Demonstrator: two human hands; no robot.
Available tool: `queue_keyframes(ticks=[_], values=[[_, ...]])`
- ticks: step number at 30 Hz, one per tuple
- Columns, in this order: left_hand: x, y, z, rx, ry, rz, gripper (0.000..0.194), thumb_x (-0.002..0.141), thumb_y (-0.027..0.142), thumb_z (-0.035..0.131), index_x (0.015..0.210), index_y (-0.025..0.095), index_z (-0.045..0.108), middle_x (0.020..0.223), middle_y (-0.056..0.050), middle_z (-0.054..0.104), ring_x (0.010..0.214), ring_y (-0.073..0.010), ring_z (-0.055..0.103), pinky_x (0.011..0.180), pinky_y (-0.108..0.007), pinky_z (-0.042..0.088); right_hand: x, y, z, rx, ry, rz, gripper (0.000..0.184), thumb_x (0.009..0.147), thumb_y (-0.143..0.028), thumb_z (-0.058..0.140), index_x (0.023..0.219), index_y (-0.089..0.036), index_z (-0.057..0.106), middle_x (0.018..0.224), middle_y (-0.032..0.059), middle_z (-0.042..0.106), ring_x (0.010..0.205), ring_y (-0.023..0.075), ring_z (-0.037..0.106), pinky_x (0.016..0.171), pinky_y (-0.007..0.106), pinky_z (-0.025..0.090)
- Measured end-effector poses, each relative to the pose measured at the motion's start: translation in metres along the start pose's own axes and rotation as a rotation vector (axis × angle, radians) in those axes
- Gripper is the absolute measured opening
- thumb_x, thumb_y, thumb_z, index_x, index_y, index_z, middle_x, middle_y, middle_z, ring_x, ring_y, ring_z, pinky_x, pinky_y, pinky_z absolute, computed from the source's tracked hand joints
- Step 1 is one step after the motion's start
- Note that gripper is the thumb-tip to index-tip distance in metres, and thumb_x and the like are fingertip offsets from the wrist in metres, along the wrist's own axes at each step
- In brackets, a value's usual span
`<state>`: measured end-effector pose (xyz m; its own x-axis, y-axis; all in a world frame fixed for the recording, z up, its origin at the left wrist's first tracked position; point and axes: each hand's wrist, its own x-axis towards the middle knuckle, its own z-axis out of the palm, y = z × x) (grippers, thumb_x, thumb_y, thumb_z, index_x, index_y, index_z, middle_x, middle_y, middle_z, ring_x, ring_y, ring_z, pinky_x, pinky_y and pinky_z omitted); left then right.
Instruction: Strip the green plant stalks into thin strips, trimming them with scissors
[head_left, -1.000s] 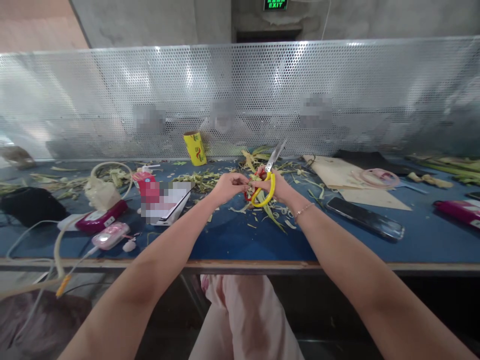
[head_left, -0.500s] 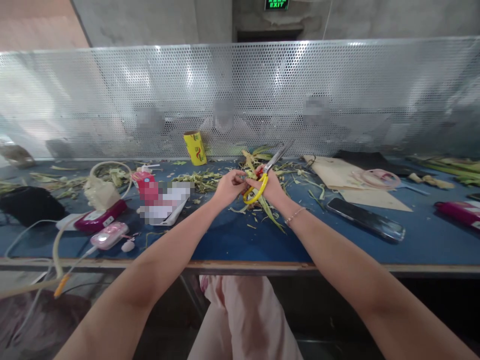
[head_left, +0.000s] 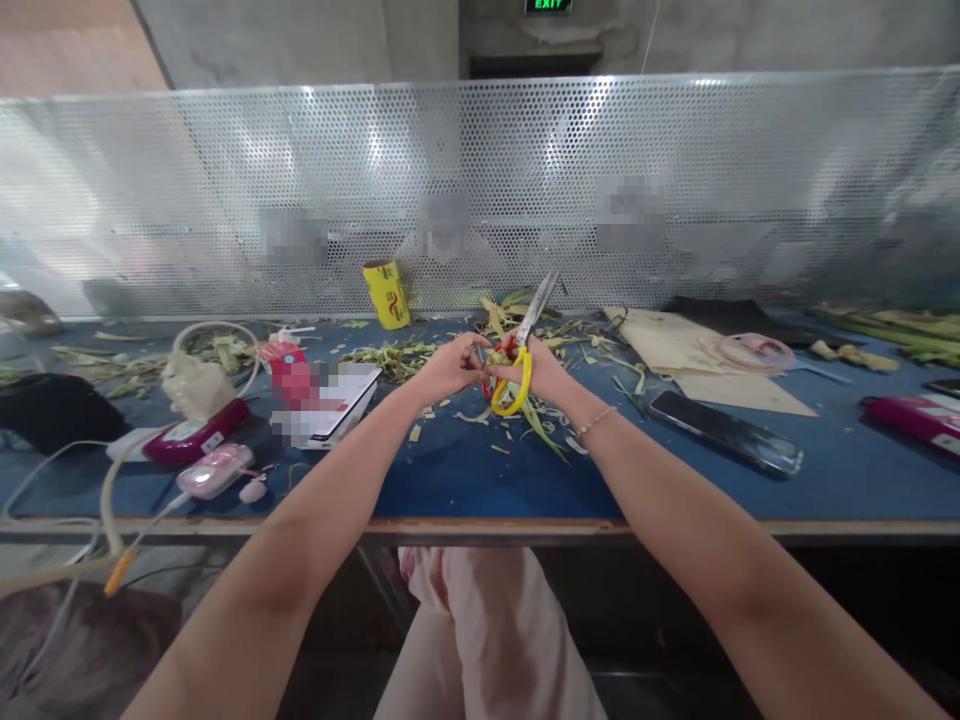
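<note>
My right hand (head_left: pixel 541 372) has its fingers through the handles of a pair of scissors (head_left: pixel 534 312). Their yellow and red loops hang toward me, and the metal blades point up and away, slightly apart. My left hand (head_left: pixel 455 364) meets it, fingertips bent in a pinch around a small yellow-green plant piece (head_left: pixel 496 357), whose shape is partly hidden by the fingers. Under and behind both hands lie shredded plant scraps (head_left: pixel 544 425), long green-yellow strips and pale bits, on the blue tabletop (head_left: pixel 495 485).
A yellow cardboard tube (head_left: pixel 386 295) stands by the perforated metal screen (head_left: pixel 495 170). On the left are a pink box (head_left: pixel 289 372), a white phone-like device (head_left: pixel 341 400), a pink gadget (head_left: pixel 216 472) and cables. A black phone (head_left: pixel 724 432) and brown paper (head_left: pixel 667 340) lie right.
The scissors have swung more upright, blades now farther left, and the loops tilt with them. Both hands stay close together; the left fingers have shifted slightly. The whole view has moved a little.
</note>
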<state>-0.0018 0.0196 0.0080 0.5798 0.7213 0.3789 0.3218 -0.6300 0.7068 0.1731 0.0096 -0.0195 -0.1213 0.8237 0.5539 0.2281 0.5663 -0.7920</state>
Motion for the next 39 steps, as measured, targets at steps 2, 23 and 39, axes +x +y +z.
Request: queue_keyframes(ticks=[2, 23, 39], values=[[0.0, -0.004, -0.001, 0.109, 0.003, 0.024, 0.043, 0.063, 0.013, 0.062, 0.104, 0.018, 0.051, 0.063, 0.005, 0.058, 0.059, -0.0098, 0.055, 0.058, -0.022, 0.042, -0.001, 0.002, 0.0, -0.054, -0.019, -0.005, 0.032, 0.056, -0.025, 0.069, 0.075, -0.023, 0.043, 0.065, -0.0064, 0.045, 0.057, 0.011, 0.049, 0.052, 0.026, 0.042], [-0.003, 0.014, 0.013, -0.279, 0.279, -0.042, 0.01, 0.068, 0.021, 0.061, 0.074, 0.014, 0.061, 0.064, 0.0, 0.061, 0.058, -0.0095, 0.056, 0.062, -0.026, 0.049, -0.005, -0.012, 0.005, 0.148, 0.049, 0.1, 0.038, 0.053, -0.028, 0.07, 0.074, -0.022, 0.04, 0.067, -0.0072, 0.042, 0.055, 0.0083, 0.045, 0.055, 0.027, 0.042], [-0.005, 0.011, 0.011, -0.046, 0.287, 0.046, 0.011, 0.065, 0.025, 0.06, 0.068, 0.015, 0.056, 0.062, 0.001, 0.057, 0.06, -0.0094, 0.053, 0.058, -0.023, 0.044, -0.008, -0.016, 0.009, 0.257, 0.032, 0.136, 0.045, 0.049, -0.028, 0.073, 0.078, -0.022, 0.039, 0.067, -0.0083, 0.045, 0.056, 0.0077, 0.048, 0.058, 0.025, 0.044]])
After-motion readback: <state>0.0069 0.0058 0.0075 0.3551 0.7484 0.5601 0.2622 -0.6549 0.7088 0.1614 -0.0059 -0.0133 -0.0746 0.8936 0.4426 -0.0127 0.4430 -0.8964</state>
